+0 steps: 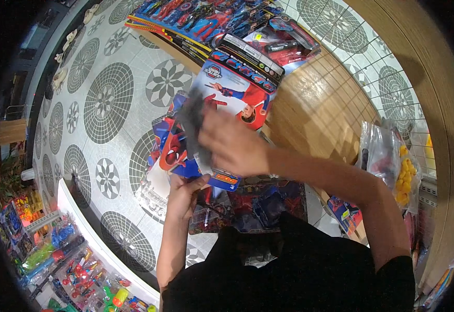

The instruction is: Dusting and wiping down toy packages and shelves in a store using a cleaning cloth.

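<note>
In my left hand [184, 193], beneath my right hand [233, 143]: rectangular blue-red card pack [258, 98]. Beyond: flat multicoloured card packs [206, 23] on brown wooden tabletop [318, 106]. At right: transparent plastic bag [378, 148].

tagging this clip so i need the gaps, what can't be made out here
Head view: the right hand is smeared by motion, so its grip can't be told.
Head view: the dark grey thing beside it is blurred too; its kind is unclear.
Head view: the printed card hides most fingers of the left hand.
Head view: the lower edge cuts off some toys at lower left.
</note>
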Available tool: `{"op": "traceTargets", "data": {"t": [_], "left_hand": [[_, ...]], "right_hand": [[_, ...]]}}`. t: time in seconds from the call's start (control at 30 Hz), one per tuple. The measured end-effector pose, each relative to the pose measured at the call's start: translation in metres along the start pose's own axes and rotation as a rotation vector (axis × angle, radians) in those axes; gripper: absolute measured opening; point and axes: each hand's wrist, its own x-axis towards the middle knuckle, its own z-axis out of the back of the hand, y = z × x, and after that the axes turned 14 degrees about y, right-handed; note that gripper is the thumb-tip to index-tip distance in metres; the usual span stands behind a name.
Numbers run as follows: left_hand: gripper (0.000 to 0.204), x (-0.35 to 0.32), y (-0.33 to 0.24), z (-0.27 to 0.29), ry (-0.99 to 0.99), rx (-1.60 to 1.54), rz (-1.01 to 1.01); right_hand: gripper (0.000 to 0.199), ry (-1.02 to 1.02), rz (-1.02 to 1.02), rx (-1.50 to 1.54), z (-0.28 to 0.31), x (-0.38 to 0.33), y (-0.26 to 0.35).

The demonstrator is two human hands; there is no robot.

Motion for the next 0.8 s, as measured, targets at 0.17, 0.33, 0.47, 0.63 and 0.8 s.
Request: {"op": "traceTargets", "data": {"t": [0.17, 0.33, 0.47, 0.63, 0.8], "left_hand": [[0.057, -0.003, 0.001, -0.003, -0.041, -0.069, -0.008], [0.056, -0.009, -0.018, -0.021, -0.032, -0.004, -0.009], [0.05, -0.02, -0.025, -0.026, -0.048, 0.163, -0.105], [0.049, -0.022, -0.044, -0.047, 0.023, 0.96, -0.38], [0.046, -0.017, -0.042, -0.057, -0.038, 1.918, -0.548]], "right_hand": [[0.048, 0.068, 0.094, -0.075, 0.005, -0.017, -0.005], [0.043, -0.249, -0.379, -0.175, 0.037, -0.036, -0.077], [0.029, -0.641, -0.639, 0.388, 0.09, -0.039, -0.082], [0.029, -0.962, -0.828, 0.756, 0.143, -0.059, -0.079], [0.027, -0.951, -0.792, 0.638, 0.152, -0.067, -0.074]]}}
